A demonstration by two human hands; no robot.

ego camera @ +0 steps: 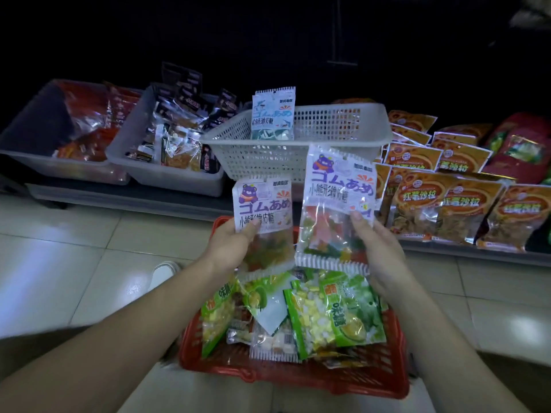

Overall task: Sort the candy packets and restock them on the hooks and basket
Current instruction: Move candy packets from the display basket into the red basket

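Upright, left packet (262, 201) and right packet (340, 186) sit pinched between fingers (251, 233).

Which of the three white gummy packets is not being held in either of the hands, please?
The blue-printed packet standing in the white mesh basket; the left hand grips one purple-bear packet, the right hand the other.
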